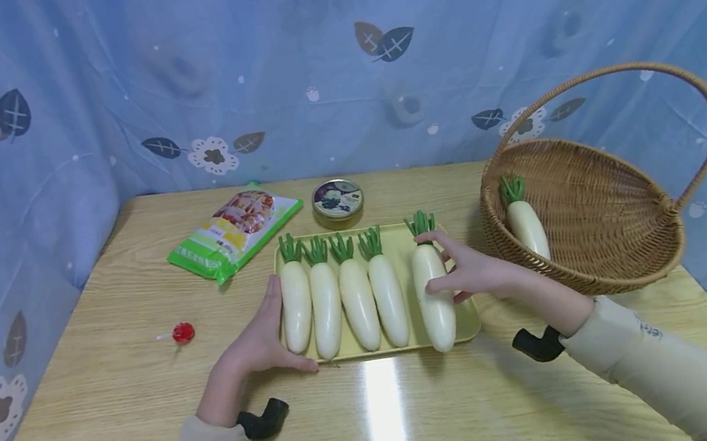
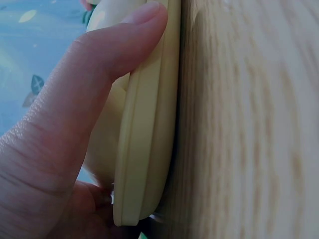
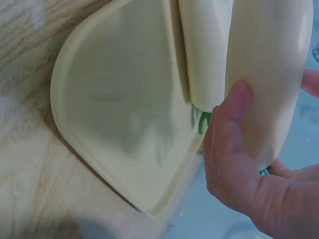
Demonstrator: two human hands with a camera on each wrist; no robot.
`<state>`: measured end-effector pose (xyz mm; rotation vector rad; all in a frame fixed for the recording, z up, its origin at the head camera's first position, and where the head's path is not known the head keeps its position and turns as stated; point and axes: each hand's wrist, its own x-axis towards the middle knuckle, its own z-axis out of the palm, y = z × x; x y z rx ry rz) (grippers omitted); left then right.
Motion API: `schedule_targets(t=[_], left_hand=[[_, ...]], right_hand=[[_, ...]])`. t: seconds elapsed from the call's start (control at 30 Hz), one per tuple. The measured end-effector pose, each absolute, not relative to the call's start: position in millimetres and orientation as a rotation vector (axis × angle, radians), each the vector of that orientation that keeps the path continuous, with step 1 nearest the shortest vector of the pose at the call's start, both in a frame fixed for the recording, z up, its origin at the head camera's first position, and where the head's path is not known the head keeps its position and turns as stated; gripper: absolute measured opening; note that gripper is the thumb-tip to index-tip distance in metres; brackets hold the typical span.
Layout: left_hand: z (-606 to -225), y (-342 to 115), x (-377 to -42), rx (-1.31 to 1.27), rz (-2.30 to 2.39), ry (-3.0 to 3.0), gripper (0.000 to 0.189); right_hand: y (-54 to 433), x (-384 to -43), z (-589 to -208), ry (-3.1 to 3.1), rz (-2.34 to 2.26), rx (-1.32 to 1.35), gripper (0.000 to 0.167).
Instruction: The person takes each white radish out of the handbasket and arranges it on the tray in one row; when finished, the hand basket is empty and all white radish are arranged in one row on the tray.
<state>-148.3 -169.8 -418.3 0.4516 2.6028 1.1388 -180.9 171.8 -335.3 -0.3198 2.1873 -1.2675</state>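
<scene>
A pale yellow tray (image 1: 413,322) holds several white radishes with green tops, such as the leftmost radish (image 1: 297,307), side by side. My left hand (image 1: 258,343) grips the tray's near left corner, thumb along the front wall (image 2: 144,139) and fingers at the left side. Over the tray's right part, my right hand (image 1: 470,269) holds another white radish (image 1: 433,296), fingers and thumb around its upper body. In the right wrist view this held radish (image 3: 269,74) stands off the tray floor (image 3: 119,84). One radish (image 1: 527,225) leans inside the wicker basket.
The wicker basket (image 1: 599,214) with its tall handle stands at the right. Behind the tray are a round tin (image 1: 338,201) and a green-and-white food packet (image 1: 235,230). A red lollipop (image 1: 183,333) lies at the left on the wooden table (image 1: 114,409). A blue curtain (image 1: 303,68) hangs behind.
</scene>
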Motion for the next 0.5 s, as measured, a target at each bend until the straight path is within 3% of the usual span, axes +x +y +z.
schedule_targets(t=[0.5], left_hand=[[-416.7, -169.1, -148.5, 0.432, 1.136, 2.585, 0.149]], right_hand=[[158.5, -203.8, -361.7, 2.2, -1.186, -0.257, 0.077]])
